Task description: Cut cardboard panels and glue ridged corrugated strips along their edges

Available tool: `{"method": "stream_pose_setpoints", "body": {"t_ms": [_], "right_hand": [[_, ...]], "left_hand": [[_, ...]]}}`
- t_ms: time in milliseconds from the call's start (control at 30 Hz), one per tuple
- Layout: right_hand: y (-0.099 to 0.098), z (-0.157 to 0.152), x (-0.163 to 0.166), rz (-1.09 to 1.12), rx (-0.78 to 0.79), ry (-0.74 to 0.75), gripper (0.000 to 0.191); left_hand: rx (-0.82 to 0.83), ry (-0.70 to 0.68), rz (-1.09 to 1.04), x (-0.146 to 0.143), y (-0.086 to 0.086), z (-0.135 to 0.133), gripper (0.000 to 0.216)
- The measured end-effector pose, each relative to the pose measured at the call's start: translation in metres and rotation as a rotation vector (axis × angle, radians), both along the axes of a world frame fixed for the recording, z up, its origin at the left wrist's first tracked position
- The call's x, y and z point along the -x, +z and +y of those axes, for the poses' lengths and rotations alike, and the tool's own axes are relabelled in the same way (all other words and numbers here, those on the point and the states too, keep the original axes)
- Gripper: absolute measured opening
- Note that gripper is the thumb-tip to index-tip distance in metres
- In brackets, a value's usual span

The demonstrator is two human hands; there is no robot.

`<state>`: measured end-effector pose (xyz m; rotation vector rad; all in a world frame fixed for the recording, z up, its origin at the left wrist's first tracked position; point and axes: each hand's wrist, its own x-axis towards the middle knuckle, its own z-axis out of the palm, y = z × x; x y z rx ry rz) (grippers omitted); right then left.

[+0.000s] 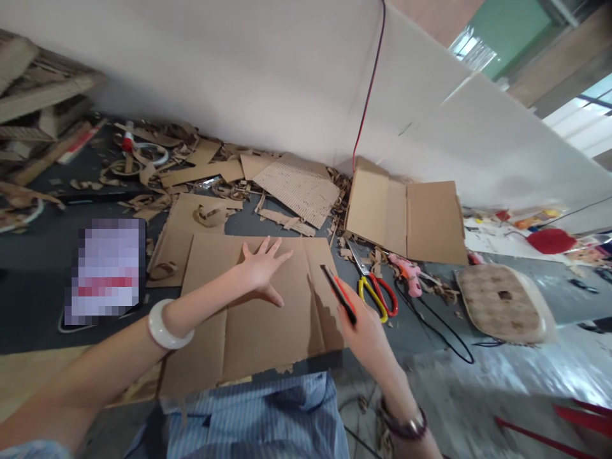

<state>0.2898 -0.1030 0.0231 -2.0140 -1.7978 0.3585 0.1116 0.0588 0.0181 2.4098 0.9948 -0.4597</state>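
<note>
A flat sheet of creased cardboard (268, 328) lies before me at the table's front edge. My left hand (262, 271), with a white bangle at the wrist, is spread open over the middle of the sheet; whether the palm presses on it is hard to tell. Over the sheet's right edge, my right hand (366, 325) is closed around a black and orange utility knife (340, 295), its tip pointing up and left. Just right of the sheet lie scissors (373, 290) with one yellow and one red handle.
A pink glue gun (406, 273) with a black cord lies right of the scissors. Behind are a folded cardboard box (433, 220), a corrugated sheet (301, 188) and many scraps. A pixelated screen (108, 271) stands at left; a patterned stool seat (502, 306) is at right.
</note>
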Motion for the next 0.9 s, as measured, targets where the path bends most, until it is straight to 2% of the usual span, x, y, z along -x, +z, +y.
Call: {"method": "stream_pose_setpoints", "body": {"t_ms": [133, 267, 533, 900], "right_hand": [[-0.011, 0.055, 0.003, -0.061, 0.004, -0.017, 0.044], [-0.014, 0.080, 0.006, -0.110, 0.045, -0.036, 0.043], [-0.013, 0.084, 0.015, -0.136, 0.088, -0.046, 0.043], [0.007, 0.091, 0.029, -0.366, 0.271, -0.108, 0.038]], "left_hand": [[-0.007, 0.002, 0.016, 0.000, 0.001, -0.001, 0.123], [-0.009, -0.013, 0.027, -0.001, 0.002, -0.001, 0.122], [0.008, 0.008, 0.014, 0.000, 0.002, -0.001, 0.122], [-0.008, -0.005, 0.031, -0.002, -0.004, 0.001, 0.123]]}}
